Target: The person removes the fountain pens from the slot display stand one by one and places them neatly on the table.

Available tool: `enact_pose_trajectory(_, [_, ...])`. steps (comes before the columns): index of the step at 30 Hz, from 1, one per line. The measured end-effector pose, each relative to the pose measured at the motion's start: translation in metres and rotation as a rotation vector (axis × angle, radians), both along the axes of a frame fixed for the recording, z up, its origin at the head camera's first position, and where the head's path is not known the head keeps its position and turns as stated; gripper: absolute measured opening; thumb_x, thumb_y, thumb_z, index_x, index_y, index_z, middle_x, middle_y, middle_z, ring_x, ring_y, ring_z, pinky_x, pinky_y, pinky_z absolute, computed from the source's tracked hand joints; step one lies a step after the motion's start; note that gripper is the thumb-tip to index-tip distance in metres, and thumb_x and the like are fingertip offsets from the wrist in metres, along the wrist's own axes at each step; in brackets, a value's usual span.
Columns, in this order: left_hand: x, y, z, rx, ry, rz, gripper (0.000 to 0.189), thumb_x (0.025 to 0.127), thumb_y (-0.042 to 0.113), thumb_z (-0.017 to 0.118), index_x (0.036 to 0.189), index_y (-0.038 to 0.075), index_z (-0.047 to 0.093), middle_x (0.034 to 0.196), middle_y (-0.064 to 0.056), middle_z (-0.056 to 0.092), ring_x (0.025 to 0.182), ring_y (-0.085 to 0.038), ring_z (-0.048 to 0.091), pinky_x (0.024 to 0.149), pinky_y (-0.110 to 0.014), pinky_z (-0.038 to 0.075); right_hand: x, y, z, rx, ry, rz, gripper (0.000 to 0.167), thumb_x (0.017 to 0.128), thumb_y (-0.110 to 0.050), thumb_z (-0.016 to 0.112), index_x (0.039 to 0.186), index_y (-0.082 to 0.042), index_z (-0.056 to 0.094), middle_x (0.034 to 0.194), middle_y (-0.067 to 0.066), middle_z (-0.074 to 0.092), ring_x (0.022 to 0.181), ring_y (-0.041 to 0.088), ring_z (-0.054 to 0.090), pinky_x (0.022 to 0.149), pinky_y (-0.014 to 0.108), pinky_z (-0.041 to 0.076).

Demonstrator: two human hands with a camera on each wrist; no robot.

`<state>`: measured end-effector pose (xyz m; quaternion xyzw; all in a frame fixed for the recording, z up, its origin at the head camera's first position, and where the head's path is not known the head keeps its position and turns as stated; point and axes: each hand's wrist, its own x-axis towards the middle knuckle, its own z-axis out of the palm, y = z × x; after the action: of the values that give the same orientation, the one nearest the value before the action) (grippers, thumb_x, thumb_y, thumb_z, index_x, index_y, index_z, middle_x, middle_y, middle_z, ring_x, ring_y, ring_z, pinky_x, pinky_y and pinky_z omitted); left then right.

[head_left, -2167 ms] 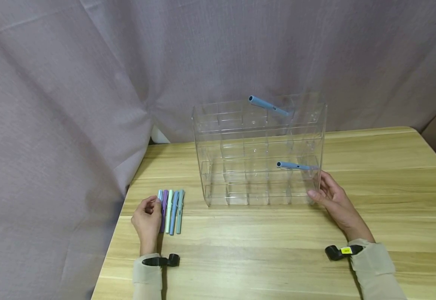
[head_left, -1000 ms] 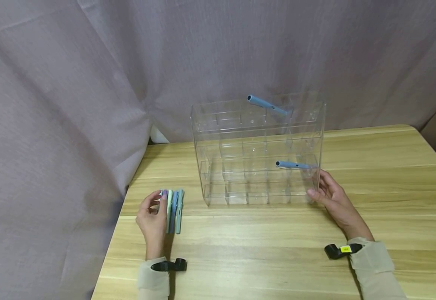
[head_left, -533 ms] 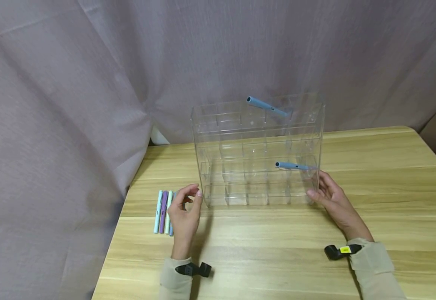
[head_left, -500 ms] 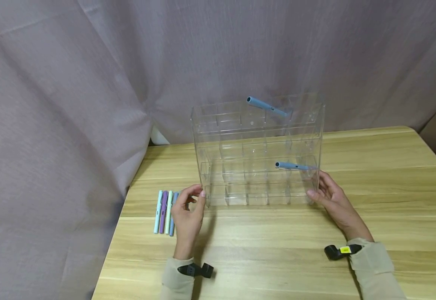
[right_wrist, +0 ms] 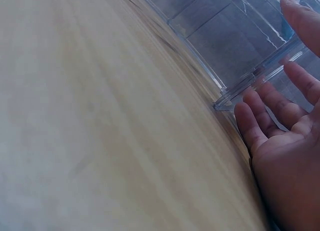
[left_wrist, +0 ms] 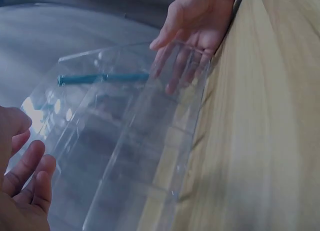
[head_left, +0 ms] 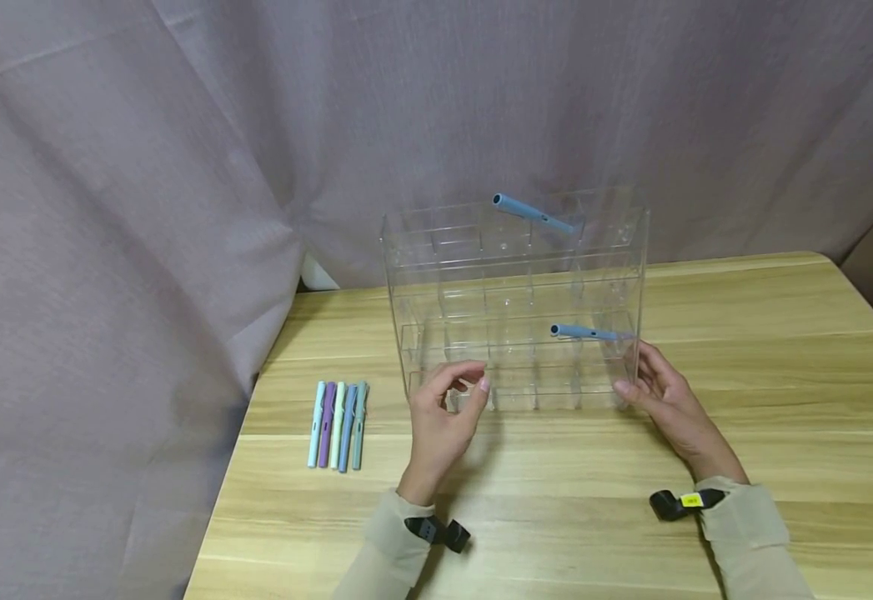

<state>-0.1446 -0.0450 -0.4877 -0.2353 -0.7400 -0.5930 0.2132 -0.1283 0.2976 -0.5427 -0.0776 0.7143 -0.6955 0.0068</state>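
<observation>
A clear plastic compartment rack (head_left: 436,267) stands upright on the table. One blue pen (head_left: 532,213) leans slanted in its top tier; another blue pen (head_left: 584,332) lies nearly level lower down, its end near my right fingertips. My left hand (head_left: 439,421) is before the rack's lower left, thumb and fingers loosely bent with nothing between them. At the rack's lower right side my right hand (head_left: 669,408) holds the side panel's edge, thumb in front and fingers along the outside, seen through the plastic in the left wrist view.
Several capped pens lie side by side on the table's left: pale blue (head_left: 317,425), purple (head_left: 327,425), pale green (head_left: 338,425), blue (head_left: 348,429) and grey-green (head_left: 359,425). A grey curtain (head_left: 181,208) hangs behind and left of the wooden table (head_left: 541,508).
My left hand has moved rightward from over the row of pens to the rack's front, uncovering the pens, which lie as before. The right hand has stayed at the rack's side.
</observation>
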Motion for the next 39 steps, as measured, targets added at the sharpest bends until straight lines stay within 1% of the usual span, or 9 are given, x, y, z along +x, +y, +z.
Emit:
enact_pose_trajectory(4, [-0.005, 0.013, 0.007, -0.009, 0.022, -0.018, 0.018, 0.097, 0.008, 0.077, 0.115, 0.008, 0.079, 0.103, -0.013, 0.081, 0.094, -0.024, 0.074, 0.080, -0.035, 0.062, 0.000, 0.000, 0.000, 0.006, -0.001, 0.001, 0.073, 0.109, -0.004, 0.057, 0.172, -0.021, 0.025, 0.180, 0.013, 0.025, 0.146, -0.011, 0.041, 0.110, 0.002, 0.038])
enact_pose_trajectory(7, [-0.008, 0.021, 0.010, 0.004, 0.032, -0.037, 0.018, 0.098, 0.008, 0.077, 0.116, 0.007, 0.079, 0.104, -0.013, 0.081, 0.095, -0.025, 0.075, 0.081, -0.035, 0.062, 0.001, 0.001, 0.000, 0.012, -0.002, -0.004, 0.072, 0.109, -0.004, 0.058, 0.171, -0.021, 0.026, 0.179, 0.011, 0.027, 0.144, -0.012, 0.042, 0.109, 0.002, 0.039])
enact_pose_trajectory(12, [-0.009, 0.031, 0.014, 0.016, 0.040, -0.066, 0.021, 0.097, 0.007, 0.077, 0.118, 0.005, 0.078, 0.109, -0.013, 0.081, 0.099, -0.027, 0.074, 0.083, -0.035, 0.063, 0.001, 0.003, 0.001, -0.001, 0.005, -0.008, 0.072, 0.108, -0.003, 0.057, 0.171, -0.021, 0.027, 0.179, 0.008, 0.028, 0.144, -0.012, 0.042, 0.109, 0.002, 0.039])
enact_pose_trajectory(20, [-0.010, 0.043, 0.021, 0.019, -0.001, -0.074, 0.026, 0.097, 0.007, 0.077, 0.122, 0.003, 0.075, 0.118, -0.017, 0.079, 0.108, -0.027, 0.075, 0.088, -0.043, 0.065, 0.001, 0.001, 0.002, 0.008, -0.007, -0.009, 0.072, 0.108, -0.004, 0.058, 0.171, -0.021, 0.028, 0.179, 0.014, 0.027, 0.143, -0.010, 0.044, 0.108, 0.003, 0.041])
enact_pose_trajectory(24, [-0.013, 0.053, 0.024, 0.010, -0.019, -0.087, 0.029, 0.097, 0.008, 0.077, 0.125, 0.005, 0.074, 0.119, -0.013, 0.079, 0.108, -0.028, 0.075, 0.090, -0.038, 0.065, 0.001, 0.000, 0.002, 0.009, -0.016, -0.002, 0.072, 0.108, -0.005, 0.058, 0.171, -0.021, 0.027, 0.179, 0.015, 0.025, 0.143, -0.011, 0.043, 0.108, 0.003, 0.040])
enact_pose_trajectory(28, [-0.018, 0.066, 0.027, 0.014, -0.026, -0.120, 0.031, 0.098, 0.008, 0.076, 0.128, 0.006, 0.073, 0.121, -0.013, 0.078, 0.102, -0.030, 0.075, 0.085, -0.032, 0.064, 0.000, 0.000, 0.001, 0.010, -0.005, -0.002, 0.071, 0.108, -0.004, 0.058, 0.171, -0.020, 0.027, 0.179, 0.012, 0.027, 0.144, -0.011, 0.042, 0.109, 0.003, 0.039])
enact_pose_trajectory(32, [-0.022, 0.076, 0.029, 0.019, -0.038, -0.141, 0.032, 0.099, 0.008, 0.076, 0.130, 0.008, 0.073, 0.122, -0.012, 0.078, 0.095, -0.025, 0.075, 0.079, -0.031, 0.062, -0.001, 0.000, 0.000, 0.009, -0.007, -0.004, 0.071, 0.109, -0.005, 0.058, 0.171, -0.021, 0.027, 0.180, 0.011, 0.026, 0.145, -0.010, 0.042, 0.109, 0.003, 0.039])
enact_pose_trajectory(36, [-0.024, 0.083, 0.030, 0.015, -0.078, -0.156, 0.030, 0.100, 0.009, 0.074, 0.130, 0.009, 0.073, 0.113, -0.012, 0.079, 0.086, -0.011, 0.069, 0.073, -0.023, 0.058, -0.001, 0.000, 0.000, 0.003, -0.012, -0.006, 0.071, 0.108, -0.004, 0.059, 0.171, -0.021, 0.028, 0.180, 0.014, 0.025, 0.144, -0.010, 0.043, 0.109, 0.003, 0.039])
enact_pose_trajectory(39, [-0.024, 0.087, 0.030, 0.017, -0.114, -0.161, 0.029, 0.100, 0.008, 0.073, 0.129, 0.007, 0.074, 0.111, -0.013, 0.079, 0.079, -0.001, 0.062, 0.068, -0.017, 0.054, 0.000, 0.000, 0.000, 0.000, -0.013, -0.008, 0.071, 0.108, -0.004, 0.059, 0.170, -0.021, 0.029, 0.179, 0.014, 0.026, 0.144, -0.010, 0.043, 0.109, 0.003, 0.039])
